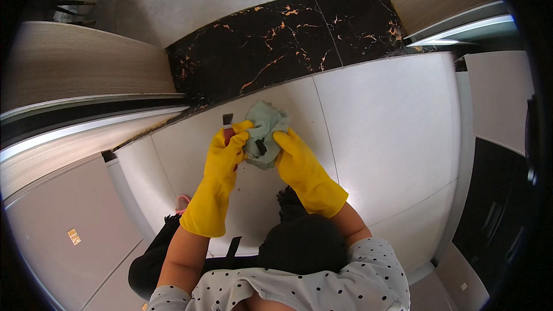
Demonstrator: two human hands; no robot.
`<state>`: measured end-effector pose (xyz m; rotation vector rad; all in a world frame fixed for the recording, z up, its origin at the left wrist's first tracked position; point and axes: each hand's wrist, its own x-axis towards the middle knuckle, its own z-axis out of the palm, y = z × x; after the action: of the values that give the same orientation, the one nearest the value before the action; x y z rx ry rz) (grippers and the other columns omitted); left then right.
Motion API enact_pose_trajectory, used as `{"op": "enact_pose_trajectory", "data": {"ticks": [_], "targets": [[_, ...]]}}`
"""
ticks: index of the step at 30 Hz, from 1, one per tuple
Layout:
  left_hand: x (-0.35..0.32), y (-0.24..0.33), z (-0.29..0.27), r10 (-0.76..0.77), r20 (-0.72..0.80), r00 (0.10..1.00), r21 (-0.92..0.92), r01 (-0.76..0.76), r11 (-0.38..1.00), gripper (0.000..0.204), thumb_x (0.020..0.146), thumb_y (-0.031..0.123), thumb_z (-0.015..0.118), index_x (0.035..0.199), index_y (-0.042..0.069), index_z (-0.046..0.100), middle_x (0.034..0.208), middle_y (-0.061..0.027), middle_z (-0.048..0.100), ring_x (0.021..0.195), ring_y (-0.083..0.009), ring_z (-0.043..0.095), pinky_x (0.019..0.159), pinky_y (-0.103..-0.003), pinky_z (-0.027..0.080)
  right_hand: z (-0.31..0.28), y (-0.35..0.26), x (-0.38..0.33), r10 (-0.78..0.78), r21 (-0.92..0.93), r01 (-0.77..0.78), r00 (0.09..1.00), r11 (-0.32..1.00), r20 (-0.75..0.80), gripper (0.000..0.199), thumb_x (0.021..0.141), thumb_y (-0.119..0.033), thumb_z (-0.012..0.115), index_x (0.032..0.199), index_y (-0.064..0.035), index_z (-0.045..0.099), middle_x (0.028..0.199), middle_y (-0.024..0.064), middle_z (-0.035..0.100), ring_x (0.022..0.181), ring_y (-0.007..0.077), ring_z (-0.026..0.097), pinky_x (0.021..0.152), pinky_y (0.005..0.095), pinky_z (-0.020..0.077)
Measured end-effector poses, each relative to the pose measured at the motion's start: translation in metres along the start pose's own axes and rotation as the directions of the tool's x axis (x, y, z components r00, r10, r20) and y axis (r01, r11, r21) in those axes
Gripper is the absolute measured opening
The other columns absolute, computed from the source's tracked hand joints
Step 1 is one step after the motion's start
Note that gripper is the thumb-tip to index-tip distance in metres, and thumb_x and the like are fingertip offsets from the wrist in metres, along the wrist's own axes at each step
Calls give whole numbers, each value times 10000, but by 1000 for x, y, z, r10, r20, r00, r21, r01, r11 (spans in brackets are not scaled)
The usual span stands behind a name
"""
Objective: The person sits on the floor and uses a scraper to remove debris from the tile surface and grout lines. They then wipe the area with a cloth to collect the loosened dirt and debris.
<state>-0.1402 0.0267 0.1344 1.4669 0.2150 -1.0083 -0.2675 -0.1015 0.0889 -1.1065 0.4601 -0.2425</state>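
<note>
Both of my hands wear yellow rubber gloves and meet over the floor in front of me. A crumpled pale green cloth [266,120] is bunched between them, with a dark patch near its middle that I cannot make out. My left hand [222,152] is closed round a small scraper [228,129] with a red handle and a flat metal blade pointing away from me; its thumb and fingertips also pinch the cloth's left side. My right hand [299,164] grips the cloth's right edge between thumb and fingers.
Beneath my hands lies a white tiled floor [386,109] with small dark crumbs. Beyond it runs a black marble threshold [259,46] with orange veins, between wooden door frames. Grey cabinets [75,230] stand at left; a black oven-like front [489,201] is at right.
</note>
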Motion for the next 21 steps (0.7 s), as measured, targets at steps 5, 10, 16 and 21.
{"op": "enact_pose_trajectory", "data": {"ticks": [5,10,16,21], "targets": [[-11,18,12,-124,34,992,-394,127,910,295,1029,177,488,1259,7,562,1073,-71,665,874,-146,633,793,-246,535,2,-2,3,9,202,-3,1000,979,-29,345,1020,-90,459,1339,40,494,1343,211,549,1201,318,586,1022,368,478],[-2,1,-9,-157,89,984,-398,180,900,232,1034,163,464,1165,9,577,956,-54,637,674,-86,586,661,-199,536,-3,-5,5,62,38,-66,994,997,91,362,1019,-117,484,1353,20,486,1342,214,554,1190,317,597,1011,369,486],[-8,13,-2,-265,168,949,-719,303,626,127,1001,145,556,1057,35,586,811,-33,592,529,-70,510,529,-201,497,1,12,8,152,309,-141,988,941,-9,369,1012,-140,512,1355,-7,492,1326,212,572,1190,319,602,1005,375,494],[-17,11,8,9,-221,975,-69,-24,997,269,991,109,574,1253,46,576,911,-28,639,692,-104,570,733,-242,507,-12,40,8,93,205,-72,991,976,-98,376,1006,-159,535,1357,-29,498,1313,210,587,1189,321,607,999,381,501]]}}
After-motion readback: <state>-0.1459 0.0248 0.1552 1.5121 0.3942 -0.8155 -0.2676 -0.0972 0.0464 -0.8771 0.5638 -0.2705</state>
